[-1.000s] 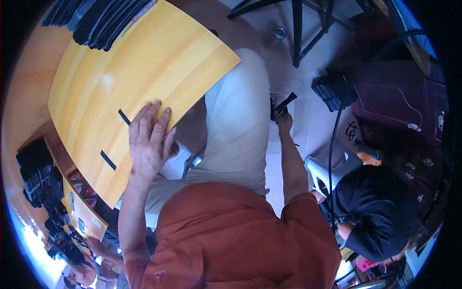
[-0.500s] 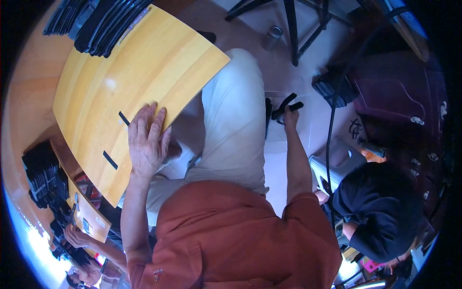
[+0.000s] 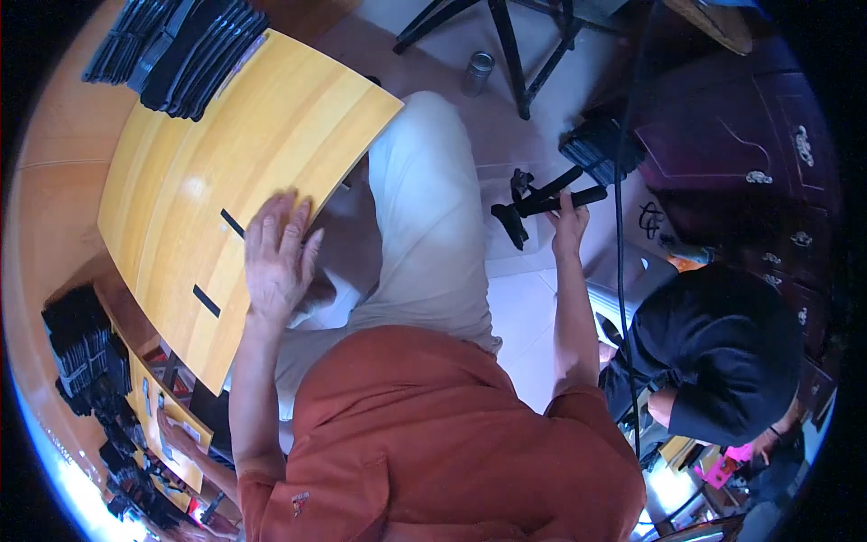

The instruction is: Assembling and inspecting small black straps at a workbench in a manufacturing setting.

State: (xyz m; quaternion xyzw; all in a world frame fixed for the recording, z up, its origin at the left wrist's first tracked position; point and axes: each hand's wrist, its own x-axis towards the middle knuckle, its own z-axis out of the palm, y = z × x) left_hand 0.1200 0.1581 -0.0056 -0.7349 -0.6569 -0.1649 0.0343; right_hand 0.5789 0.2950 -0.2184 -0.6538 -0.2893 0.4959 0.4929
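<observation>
My left hand (image 3: 275, 257) rests at the right edge of the yellow wooden table (image 3: 262, 117), fingers spread, holding nothing. Close to its fingertips is a short black strip (image 3: 232, 222) flat on the tabletop, and a second black strip (image 3: 207, 301) lies nearer to me. Out to my right, above the floor, my right hand (image 3: 569, 221) is closed on limp black socks (image 3: 542, 200). Their ends spread apart and bend downward; I cannot tell how many there are.
Stacked dark socks (image 3: 194, 54) lie at the table's far left corner. Another dark pile (image 3: 603, 149) sits beyond my right hand. A hanging black cable (image 3: 619, 235) passes beside my right forearm. A person in black (image 3: 713, 352) is at right; a glass jar (image 3: 479, 72) stands on the floor.
My right hand has moved right and swung the black socks up into fuller view. My left hand stays at the table edge, fingers slightly lifted. The whole view has shifted a little.
</observation>
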